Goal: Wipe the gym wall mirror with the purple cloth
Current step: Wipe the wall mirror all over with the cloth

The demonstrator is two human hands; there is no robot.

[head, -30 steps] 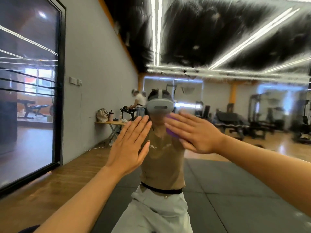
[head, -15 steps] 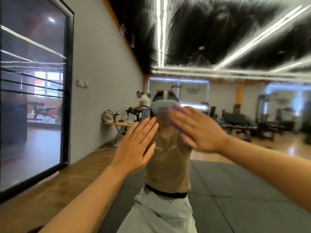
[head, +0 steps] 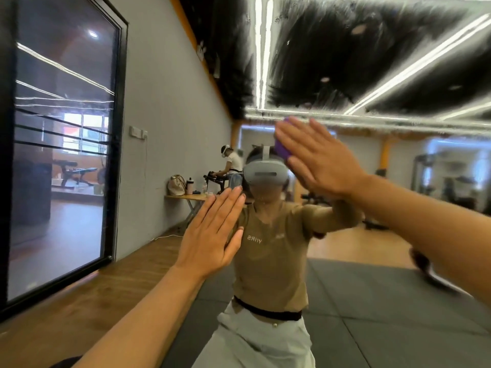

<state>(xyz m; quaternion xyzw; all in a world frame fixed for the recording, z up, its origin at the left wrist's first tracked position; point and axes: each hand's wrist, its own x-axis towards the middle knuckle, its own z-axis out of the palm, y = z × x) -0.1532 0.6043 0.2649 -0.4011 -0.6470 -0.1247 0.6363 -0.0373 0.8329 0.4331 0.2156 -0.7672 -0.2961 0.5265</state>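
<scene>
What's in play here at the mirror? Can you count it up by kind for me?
Hands flat on the glass: 2, left hand and right hand
Purple cloths: 1, purple cloth under the right hand
Wall mirrors: 1, mirror
Total: 4

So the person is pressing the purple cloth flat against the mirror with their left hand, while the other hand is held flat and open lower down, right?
Not quite: the head view shows the right hand pressing the purple cloth to the mirror. The left hand is the flat, open one lower down.
</scene>
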